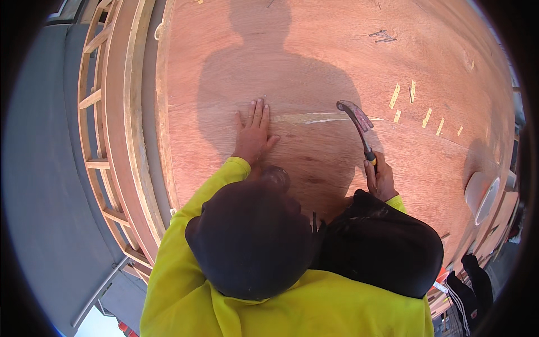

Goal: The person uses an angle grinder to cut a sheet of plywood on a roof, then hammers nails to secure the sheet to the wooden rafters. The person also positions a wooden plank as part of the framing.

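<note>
My left hand (254, 135) lies on the reddish plywood panel (196, 28), fingers apart and stretched forward. My right hand (379, 178) grips the dark, yellow-banded handle of a claw hammer (359, 121), its head raised toward the top of the view, near a pale splintered streak (306, 118) in the panel. Small pale perforated strips (426, 117) lie or are fixed right of the hammer, with several loose nails (382, 37) above them. My yellow sleeves and dark-clad knees fill the lower middle. My shadow falls across the panel.
Wooden frame rails (98, 163) run along the panel's left side, beside a dark grey surface (45, 168). A white round container (480, 196) sits at the right. Dark cloth with white stripes (471, 289) lies at the lower right.
</note>
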Demonstrator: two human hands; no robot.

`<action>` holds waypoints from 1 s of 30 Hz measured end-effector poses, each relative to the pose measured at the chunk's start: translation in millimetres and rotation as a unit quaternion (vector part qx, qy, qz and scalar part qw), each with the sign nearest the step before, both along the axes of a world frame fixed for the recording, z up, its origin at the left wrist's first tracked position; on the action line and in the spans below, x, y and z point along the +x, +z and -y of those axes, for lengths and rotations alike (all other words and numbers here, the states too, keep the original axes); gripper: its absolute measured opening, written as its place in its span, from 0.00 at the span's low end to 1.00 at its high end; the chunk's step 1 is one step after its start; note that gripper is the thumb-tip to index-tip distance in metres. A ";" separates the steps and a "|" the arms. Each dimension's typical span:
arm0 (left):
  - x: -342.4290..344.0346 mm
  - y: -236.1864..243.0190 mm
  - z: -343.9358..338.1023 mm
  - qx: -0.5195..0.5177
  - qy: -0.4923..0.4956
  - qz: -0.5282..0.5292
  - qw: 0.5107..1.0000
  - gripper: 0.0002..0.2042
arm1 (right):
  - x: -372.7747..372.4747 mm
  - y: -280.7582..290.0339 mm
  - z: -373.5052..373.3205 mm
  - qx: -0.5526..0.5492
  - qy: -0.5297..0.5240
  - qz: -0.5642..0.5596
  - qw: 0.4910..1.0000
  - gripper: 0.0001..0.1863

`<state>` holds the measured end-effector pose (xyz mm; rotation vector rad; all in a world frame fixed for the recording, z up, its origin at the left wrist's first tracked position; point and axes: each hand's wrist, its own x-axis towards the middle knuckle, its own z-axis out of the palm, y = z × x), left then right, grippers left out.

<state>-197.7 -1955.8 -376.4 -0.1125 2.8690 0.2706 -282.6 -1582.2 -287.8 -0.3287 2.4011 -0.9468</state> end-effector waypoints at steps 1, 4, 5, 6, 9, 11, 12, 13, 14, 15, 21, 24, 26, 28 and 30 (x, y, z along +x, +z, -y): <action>2.3 -1.5 1.2 0.007 0.001 0.000 1.000 0.48 | -2.7 2.3 16.3 -0.014 0.030 -0.014 0.999 0.14; 2.5 -3.6 -1.7 0.023 0.004 -0.006 1.000 0.47 | -16.9 -7.7 43.3 0.019 0.117 -0.029 0.993 0.14; 3.2 -0.3 0.9 0.021 0.001 -0.008 1.000 0.47 | -24.1 -12.3 49.4 0.041 0.137 -0.002 0.990 0.15; 2.9 2.6 5.3 0.019 -0.002 -0.009 1.000 0.46 | -29.1 -15.9 55.4 0.064 0.157 0.024 0.985 0.15; 0.6 2.2 2.1 0.064 0.003 -0.051 0.997 0.45 | -25.5 -13.6 48.9 0.065 0.134 0.013 0.989 0.15; -2.8 -1.9 8.3 0.065 0.001 -0.057 0.996 0.45 | -44.3 -14.5 54.8 0.093 0.150 -0.003 0.984 0.14; 1.0 -1.9 13.2 0.057 0.002 -0.053 0.997 0.45 | -51.8 -14.5 59.6 0.110 0.170 -0.003 0.979 0.14; 3.8 -2.5 18.9 0.055 0.003 -0.049 0.997 0.45 | -56.8 -13.0 65.9 0.127 0.188 -0.004 0.974 0.14; 6.4 -3.7 18.8 0.064 -0.001 -0.045 0.997 0.44 | -55.6 -4.7 66.0 0.116 0.176 -0.016 0.977 0.13; 9.0 -5.3 21.4 0.072 -0.004 -0.041 0.997 0.44 | -53.8 -0.7 66.1 0.099 0.172 -0.036 0.979 0.13; 35.9 -27.6 128.1 -0.011 0.277 -0.078 0.958 0.41 | -30.5 10.5 60.8 0.080 0.118 -0.054 0.988 0.13; 60.5 -28.3 182.1 -0.070 0.317 -0.037 0.945 0.40 | -24.0 2.5 55.3 0.117 0.108 -0.047 0.986 0.15; 70.3 -25.8 197.7 -0.063 0.363 -0.018 0.929 0.39 | -22.8 -2.9 51.7 0.135 0.113 -0.053 0.983 0.16; 76.7 -25.4 208.3 -0.046 0.418 -0.012 0.907 0.38 | -18.5 -16.0 43.5 0.122 0.122 -0.091 0.981 0.18; 87.1 -33.5 211.3 -0.014 0.480 -0.018 0.877 0.37 | -16.6 -19.1 45.5 0.124 0.131 -0.119 0.976 0.19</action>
